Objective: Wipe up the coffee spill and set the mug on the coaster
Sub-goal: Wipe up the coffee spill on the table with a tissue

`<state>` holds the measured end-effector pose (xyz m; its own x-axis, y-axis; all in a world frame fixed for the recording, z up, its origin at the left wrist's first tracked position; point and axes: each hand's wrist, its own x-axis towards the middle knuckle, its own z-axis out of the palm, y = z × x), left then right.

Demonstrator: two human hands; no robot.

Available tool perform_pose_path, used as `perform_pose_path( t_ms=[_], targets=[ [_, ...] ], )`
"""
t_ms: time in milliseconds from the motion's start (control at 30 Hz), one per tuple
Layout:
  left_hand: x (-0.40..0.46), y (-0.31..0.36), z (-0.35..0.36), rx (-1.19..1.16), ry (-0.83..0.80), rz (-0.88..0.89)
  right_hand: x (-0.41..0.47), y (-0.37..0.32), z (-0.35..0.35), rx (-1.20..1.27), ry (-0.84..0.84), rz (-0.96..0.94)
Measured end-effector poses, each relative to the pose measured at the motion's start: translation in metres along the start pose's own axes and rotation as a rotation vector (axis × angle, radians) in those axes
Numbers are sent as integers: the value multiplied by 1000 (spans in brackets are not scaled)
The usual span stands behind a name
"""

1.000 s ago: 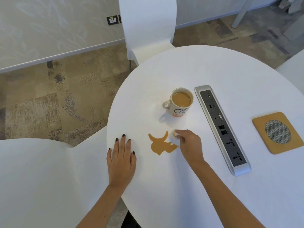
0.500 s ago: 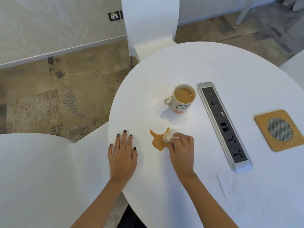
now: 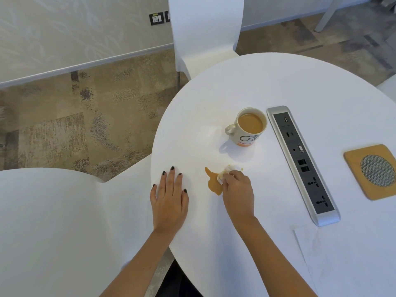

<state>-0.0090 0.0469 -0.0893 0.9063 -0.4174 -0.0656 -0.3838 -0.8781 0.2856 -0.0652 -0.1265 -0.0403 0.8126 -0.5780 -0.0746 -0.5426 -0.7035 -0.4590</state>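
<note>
Your right hand [image 3: 236, 188] pinches a small tissue [image 3: 225, 173]; it may smear the spill [image 3: 213, 183] or bump the full mug [image 3: 248, 127].

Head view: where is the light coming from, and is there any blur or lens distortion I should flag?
Head view: the mug casts a soft shadow toward the lower left, so light comes from the upper right; wide-angle bowing curves the power strip and the table edge; the spill and right hand look sharp, with no glare.
</note>
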Motion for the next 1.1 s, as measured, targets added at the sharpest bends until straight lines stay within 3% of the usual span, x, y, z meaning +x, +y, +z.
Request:
perform_pose_path(
  t_ms=[300, 467, 567, 633, 767, 1100],
  targets=[
    [1, -1, 2, 9, 5, 3, 7, -1, 5, -73, -59, -15],
    [0, -1, 1, 4, 14, 0, 11, 2, -3, 103, 22, -102],
    [0, 0, 0, 4, 11, -2, 8, 1, 6, 157, -114, -186],
    [0, 0, 0, 1, 11, -3, 5, 0, 12, 101, -196, -250],
    [0, 1, -1, 7, 9, 1, 1, -4, 12, 5, -159, -362],
    [0, 1, -2, -4, 3, -5, -3, -9, 2, -79, -134, -433]
  ],
)
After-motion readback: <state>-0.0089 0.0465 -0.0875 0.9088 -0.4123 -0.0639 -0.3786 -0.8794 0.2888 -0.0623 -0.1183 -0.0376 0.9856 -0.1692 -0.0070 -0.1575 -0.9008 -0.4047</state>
